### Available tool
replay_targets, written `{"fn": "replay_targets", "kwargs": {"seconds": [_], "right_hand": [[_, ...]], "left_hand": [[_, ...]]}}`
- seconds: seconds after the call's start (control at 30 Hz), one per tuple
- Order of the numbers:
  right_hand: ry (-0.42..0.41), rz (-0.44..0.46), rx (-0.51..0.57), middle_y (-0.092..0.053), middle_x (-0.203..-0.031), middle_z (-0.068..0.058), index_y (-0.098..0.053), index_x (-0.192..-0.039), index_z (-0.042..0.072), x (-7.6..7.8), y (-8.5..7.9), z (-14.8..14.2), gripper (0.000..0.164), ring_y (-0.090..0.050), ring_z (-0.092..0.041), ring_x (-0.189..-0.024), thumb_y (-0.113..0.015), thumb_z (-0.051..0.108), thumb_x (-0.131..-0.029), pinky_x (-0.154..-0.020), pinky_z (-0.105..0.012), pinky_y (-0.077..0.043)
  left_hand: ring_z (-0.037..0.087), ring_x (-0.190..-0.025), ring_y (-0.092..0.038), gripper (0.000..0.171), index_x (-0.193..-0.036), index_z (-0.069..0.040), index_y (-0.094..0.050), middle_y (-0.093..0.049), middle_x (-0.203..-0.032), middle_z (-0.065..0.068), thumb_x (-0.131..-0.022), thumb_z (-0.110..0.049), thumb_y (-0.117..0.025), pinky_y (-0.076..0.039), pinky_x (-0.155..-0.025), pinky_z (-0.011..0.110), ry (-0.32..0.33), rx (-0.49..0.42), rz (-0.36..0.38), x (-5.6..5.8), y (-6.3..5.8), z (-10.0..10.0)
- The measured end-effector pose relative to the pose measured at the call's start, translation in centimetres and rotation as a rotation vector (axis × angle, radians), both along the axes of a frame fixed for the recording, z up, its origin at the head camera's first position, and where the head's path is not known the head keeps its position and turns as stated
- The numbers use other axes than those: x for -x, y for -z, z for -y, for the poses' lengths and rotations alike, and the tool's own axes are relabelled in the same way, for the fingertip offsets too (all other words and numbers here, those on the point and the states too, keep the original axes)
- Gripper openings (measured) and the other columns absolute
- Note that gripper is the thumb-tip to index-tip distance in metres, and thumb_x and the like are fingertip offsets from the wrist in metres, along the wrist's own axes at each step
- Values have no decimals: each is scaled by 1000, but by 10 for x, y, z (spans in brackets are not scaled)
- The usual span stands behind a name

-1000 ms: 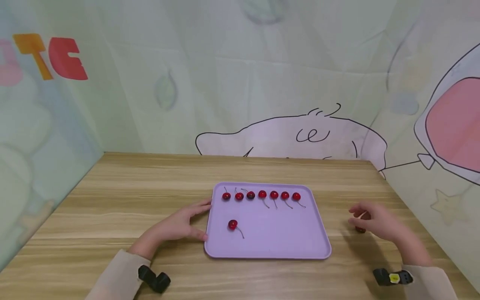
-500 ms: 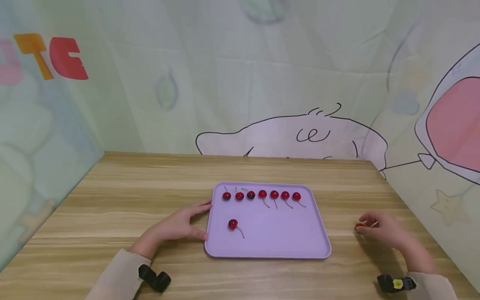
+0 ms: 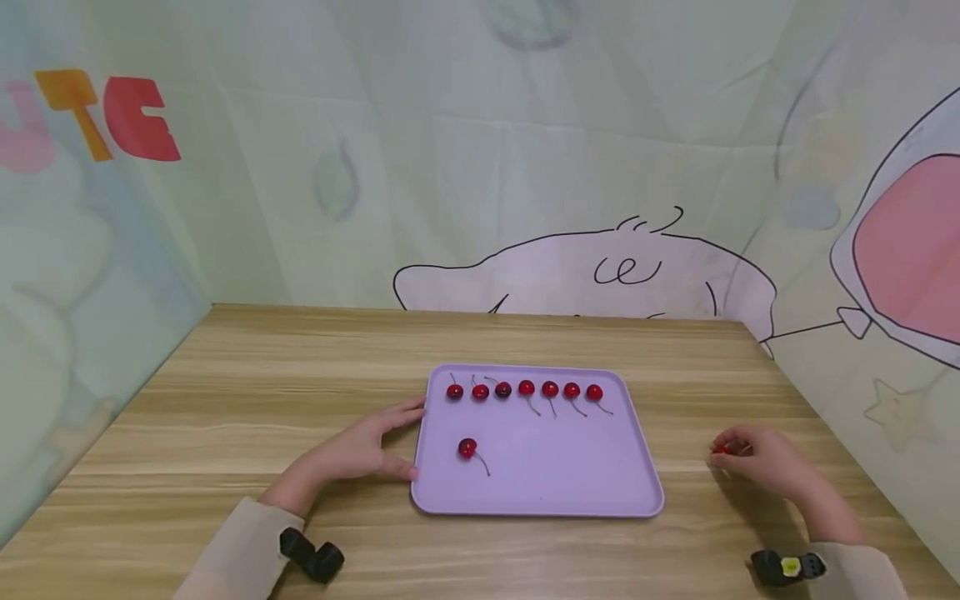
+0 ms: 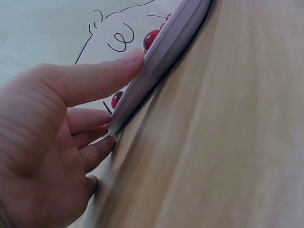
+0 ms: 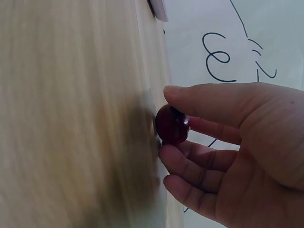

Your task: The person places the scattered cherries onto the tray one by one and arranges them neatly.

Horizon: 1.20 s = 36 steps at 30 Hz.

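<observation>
A purple tray [image 3: 562, 479] lies on the wooden table. Along its far side runs a row of several red cherries [image 3: 527, 388], stems attached. One more cherry [image 3: 467, 448] sits alone nearer the tray's left side. My left hand [image 3: 352, 448] touches the tray's left rim with spread fingers; in the left wrist view the thumb [image 4: 104, 78] rests against that rim. To the right of the tray, my right hand [image 3: 768, 460] pinches a dark red cherry [image 5: 172, 124] between thumb and fingers, close above the tabletop. Part of this cherry is hidden by the fingers.
The wooden table [image 3: 315, 350] reaches back to a printed cloth backdrop [image 3: 450, 167] with cartoon drawings. Bare tabletop separates the tray from my right hand. A black wrist camera [image 3: 309, 557] is strapped to the left sleeve, another camera [image 3: 787, 568] to the right.
My right hand has shifted slightly to the right, and its fingers have closed round the cherry there. My left hand and the cherries on the tray have stayed in place.
</observation>
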State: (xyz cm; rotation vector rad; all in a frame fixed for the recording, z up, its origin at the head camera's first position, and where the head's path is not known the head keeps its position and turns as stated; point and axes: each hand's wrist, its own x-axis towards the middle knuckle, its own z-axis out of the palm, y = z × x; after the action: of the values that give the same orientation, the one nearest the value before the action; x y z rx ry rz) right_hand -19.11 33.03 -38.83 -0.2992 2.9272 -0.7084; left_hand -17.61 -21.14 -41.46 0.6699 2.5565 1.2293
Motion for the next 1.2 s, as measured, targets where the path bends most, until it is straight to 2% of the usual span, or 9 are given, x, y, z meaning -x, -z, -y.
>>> {"fn": "replay_targets", "kwargs": {"seconds": [0.2, 0.43, 0.57, 0.93, 1.2], "right_hand": [[0, -6, 9, -67, -86, -4, -67, -96, 0, -1, -2, 3, 24, -57, -15, -76, -73, 21, -85, -62, -28, -48], [32, 17, -4, -66, -92, -8, -65, -108, -4, 2, -14, 15, 36, -59, -21, -84, -70, 26, -88, -68, -33, -50], [-6, -30, 19, -66, -90, -6, -65, -108, -6, 5, -23, 25, 34, -58, -18, -81, -69, 22, -89, -65, -30, -49], [-112, -132, 59, -65, -86, -1, -68, -103, 2, 11, -51, 65, 24, -55, -15, -77, -72, 18, -86, -64, -24, -50], [-184, -190, 51, -63, -85, 1, -70, -102, 6, 12, -62, 94, 21, -54, -16, -78, -74, 17, -85, -65, -26, -50]], "left_hand": [[45, -142, -20, 89, -145, 3, -39, -26, -156, 18, -74, -32, -81, -16, -112, 64, 4, 1, 4, 0, -1, -1], [45, -142, -20, 90, -145, 1, -38, -26, -157, 18, -75, -34, -80, -16, -112, 65, 2, 16, 7, 1, 0, -1], [45, -142, -21, 90, -145, 1, -38, -26, -157, 18, -75, -35, -80, -17, -112, 65, 0, 21, 6, 0, -1, -1], [45, -142, -22, 90, -145, 2, -38, -27, -156, 18, -74, -35, -81, -18, -112, 65, -4, 20, -2, 0, 0, -1], [45, -141, -24, 89, -144, 4, -40, -29, -155, 19, -74, -34, -81, -21, -112, 63, -4, 26, -25, -1, 0, -1]]}}
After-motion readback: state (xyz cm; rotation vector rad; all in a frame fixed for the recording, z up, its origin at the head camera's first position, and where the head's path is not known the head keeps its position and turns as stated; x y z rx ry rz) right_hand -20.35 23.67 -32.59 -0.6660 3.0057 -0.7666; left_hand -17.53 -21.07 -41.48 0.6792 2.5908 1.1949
